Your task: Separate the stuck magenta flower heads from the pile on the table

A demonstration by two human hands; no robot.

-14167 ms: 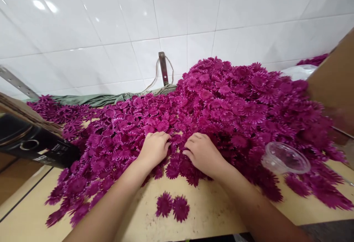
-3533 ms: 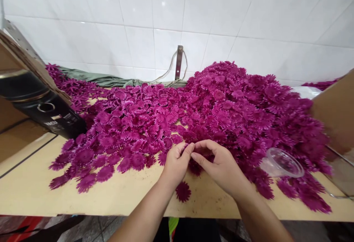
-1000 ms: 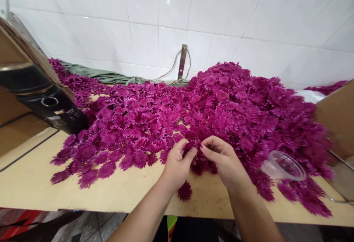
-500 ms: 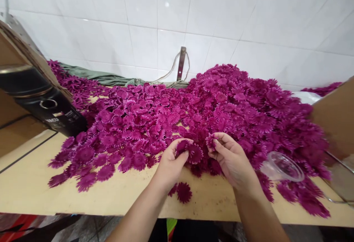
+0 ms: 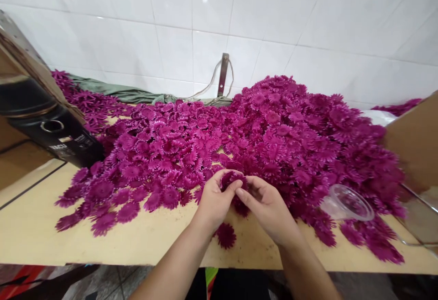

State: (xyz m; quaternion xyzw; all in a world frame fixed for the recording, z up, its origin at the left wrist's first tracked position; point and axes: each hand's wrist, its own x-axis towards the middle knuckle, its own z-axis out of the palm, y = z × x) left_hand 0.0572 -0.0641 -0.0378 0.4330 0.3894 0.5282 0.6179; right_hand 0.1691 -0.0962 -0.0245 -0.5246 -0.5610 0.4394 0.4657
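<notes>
1. White tiles face the wall [image 5: 171, 44] behind a pale table [image 5: 119, 247]; at the wall's foot stand a metal bracket [image 5: 223, 74] with a cord looped about it and, farther left, a crumpled green cloth [image 5: 116, 89].
2. Magenta petal pieces cover most of the table: a low spread [image 5: 164, 149] on the left and a taller mound [image 5: 294, 131] on the right, the two running together.
3. Near the middle, the left hand [image 5: 216, 195] pinches magenta flower heads [image 5: 230, 180] between its thumb and curled fingers; how many layers it holds I cannot tell.
4. From the right, the right hand [image 5: 267, 199] meets it, thumb and forefinger drawn narrow at the right edge of those flower heads; whether it grips a piece of its own is hidden.
5. Both hands are just to the near side of the piles, the held flower heads in front of the place where spread and mound join.
6. Nearer than the held ones, a loose flower [image 5: 226, 235] lies on the table between the forearms.
7. On the right, a clear plastic cup [image 5: 352, 202] lies tilted by the mound's near edge, with a cardboard box [image 5: 417, 140] beyond.
8. On the left, a black bottle [image 5: 58, 126] leans beside the spread.
</notes>
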